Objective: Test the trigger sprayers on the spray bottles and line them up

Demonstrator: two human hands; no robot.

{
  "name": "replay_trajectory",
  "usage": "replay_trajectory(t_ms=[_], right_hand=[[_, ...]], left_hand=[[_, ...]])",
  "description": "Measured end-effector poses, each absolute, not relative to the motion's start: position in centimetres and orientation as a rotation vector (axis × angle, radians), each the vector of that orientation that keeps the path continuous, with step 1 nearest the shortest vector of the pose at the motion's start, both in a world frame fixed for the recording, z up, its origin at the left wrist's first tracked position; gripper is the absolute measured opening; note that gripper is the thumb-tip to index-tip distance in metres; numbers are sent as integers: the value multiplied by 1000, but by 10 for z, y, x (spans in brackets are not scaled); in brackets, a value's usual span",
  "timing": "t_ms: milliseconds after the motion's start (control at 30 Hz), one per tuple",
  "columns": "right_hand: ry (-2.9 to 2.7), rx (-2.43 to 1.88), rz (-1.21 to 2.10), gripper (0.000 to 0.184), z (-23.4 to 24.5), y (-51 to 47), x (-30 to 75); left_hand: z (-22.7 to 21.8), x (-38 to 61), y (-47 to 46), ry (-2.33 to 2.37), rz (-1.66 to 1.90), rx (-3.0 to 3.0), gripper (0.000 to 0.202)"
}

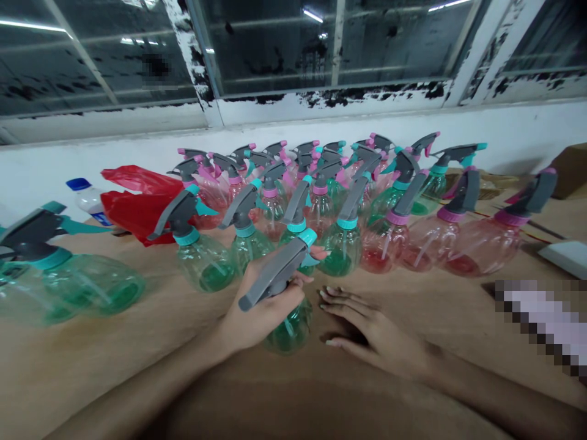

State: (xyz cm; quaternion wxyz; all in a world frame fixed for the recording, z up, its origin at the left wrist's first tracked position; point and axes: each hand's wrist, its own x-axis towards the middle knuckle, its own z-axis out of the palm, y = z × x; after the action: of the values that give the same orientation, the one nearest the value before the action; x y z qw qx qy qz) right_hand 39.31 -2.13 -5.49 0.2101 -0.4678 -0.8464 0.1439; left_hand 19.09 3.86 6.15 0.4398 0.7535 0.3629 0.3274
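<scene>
My left hand [257,308] is wrapped round the neck of a green spray bottle [288,327] with a grey trigger head and teal collar; the bottle stands on the wooden table [137,348] in front of me. Beside that bottle's base, just to its right, my right hand [367,327] lies flat on the table with fingers stretched out and holds nothing. Behind both hands stand several green spray bottles [204,260] and pink spray bottles [477,244] in rows.
A green spray bottle [68,278] stands apart at the far left. A red plastic bag [135,205] and a blue-capped white bottle [89,198] sit at the back left by the white wall. A white flat object [566,256] lies at the right edge.
</scene>
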Motion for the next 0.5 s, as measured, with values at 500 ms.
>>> replay_trajectory(t_ms=[500], right_hand=[[-2357,-1284,399,51,-56,-21,394]], left_hand=[[55,176,41,907,813,2059,16]])
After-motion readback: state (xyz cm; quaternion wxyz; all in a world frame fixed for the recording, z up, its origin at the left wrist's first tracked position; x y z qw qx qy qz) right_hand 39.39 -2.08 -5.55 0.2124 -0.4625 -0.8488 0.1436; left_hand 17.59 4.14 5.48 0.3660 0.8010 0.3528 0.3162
